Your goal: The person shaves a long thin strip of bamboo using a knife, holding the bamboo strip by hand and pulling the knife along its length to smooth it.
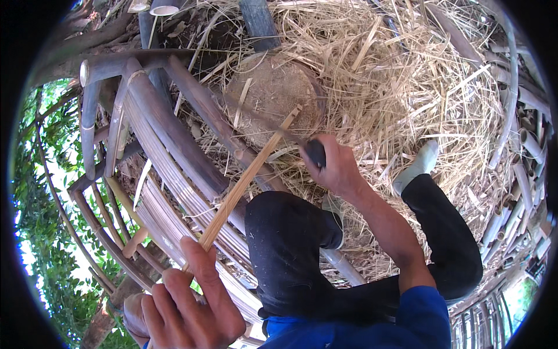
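Note:
A long, narrow bamboo strip (244, 180) slants up from my left hand (192, 305), whose fingers are closed round its lower part. The strip's far end lies over a round wooden chopping block (273, 75). My right hand (337, 166) is wrapped round the dark handle of a knife (315, 153). Motion smears the blade, which points left and crosses the strip near its far end. Whether the edge bites into the bamboo I cannot tell. A loose pale sliver (243, 102) rests on the block.
A bamboo bench (174, 134) runs along my left, with a short wooden handle (135, 242) beside it. Pale shavings (407, 87) cover the ground around the block. Cut bamboo poles (523, 192) are piled at the right. My bent leg (285, 250) is close to the strip.

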